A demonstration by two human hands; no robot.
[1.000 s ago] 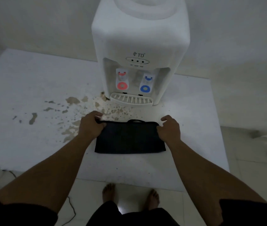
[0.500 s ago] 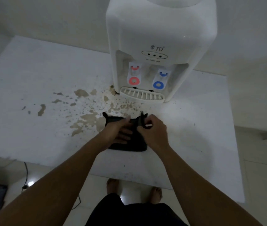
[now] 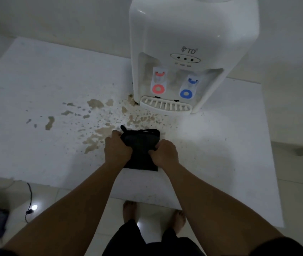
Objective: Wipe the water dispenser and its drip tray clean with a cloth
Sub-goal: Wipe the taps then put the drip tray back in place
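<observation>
A white water dispenser (image 3: 189, 32) stands at the back of a white table (image 3: 36, 80), with a red tap and a blue tap above its slotted drip tray (image 3: 165, 106). In front of it a folded black cloth (image 3: 140, 150) lies on the table. My left hand (image 3: 117, 150) grips the cloth's left edge with curled fingers. My right hand (image 3: 163, 154) grips its right edge the same way. Both hands hide the cloth's sides.
Brown spill stains (image 3: 95, 130) spread over the table left of and in front of the dispenser. A black cable (image 3: 29, 202) hangs to the tiled floor at lower left. My bare feet (image 3: 130, 209) stand below the table's near edge.
The cloth has gone from a wide flat rectangle to a narrower fold. Both hands came together over it and now grip its two sides. The view has moved closer to the dispenser.
</observation>
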